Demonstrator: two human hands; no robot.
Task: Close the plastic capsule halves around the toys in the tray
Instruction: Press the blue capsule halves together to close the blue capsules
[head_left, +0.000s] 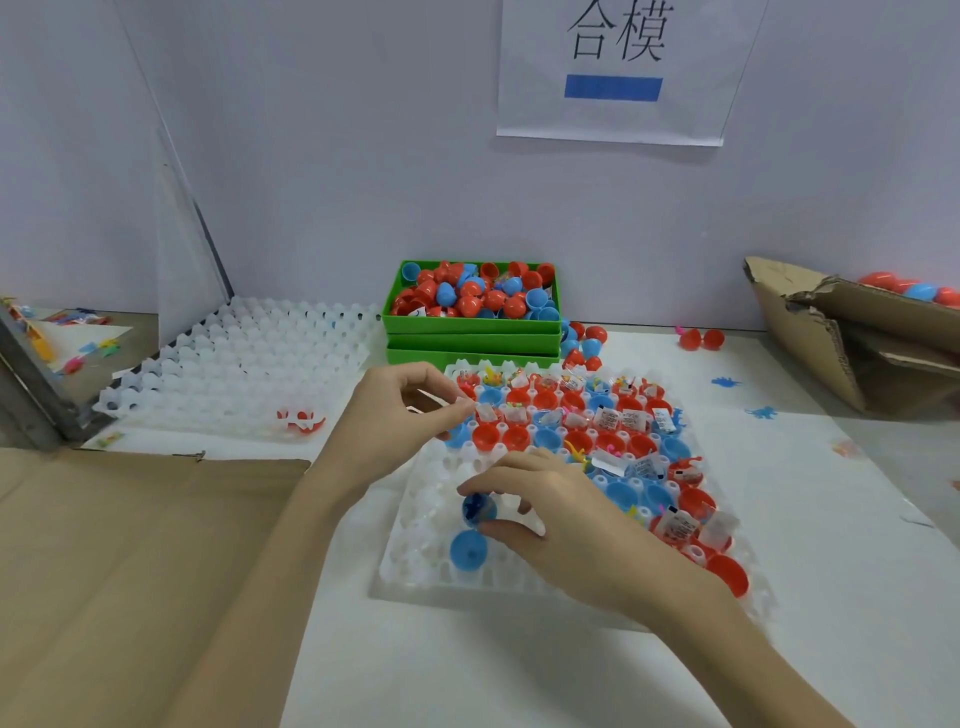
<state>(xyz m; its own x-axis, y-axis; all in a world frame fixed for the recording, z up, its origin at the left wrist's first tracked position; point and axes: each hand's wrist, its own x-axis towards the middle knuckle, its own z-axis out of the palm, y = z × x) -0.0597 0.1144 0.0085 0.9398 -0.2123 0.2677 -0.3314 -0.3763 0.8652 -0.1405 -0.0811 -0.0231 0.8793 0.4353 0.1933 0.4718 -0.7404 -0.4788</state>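
A white cell tray lies in front of me, its far and right cells filled with red and blue capsule halves and small bagged toys. My right hand pinches a clear capsule half with a blue toy inside over the tray's near left part. Its hinged blue half hangs open just below. My left hand reaches to the tray's left edge, thumb and forefinger pinching a small bagged toy in a red half.
A green box full of loose red and blue capsules stands behind the tray. An empty white cell tray lies at the left. Flat cardboard covers the near left, and a torn cardboard box sits at the right.
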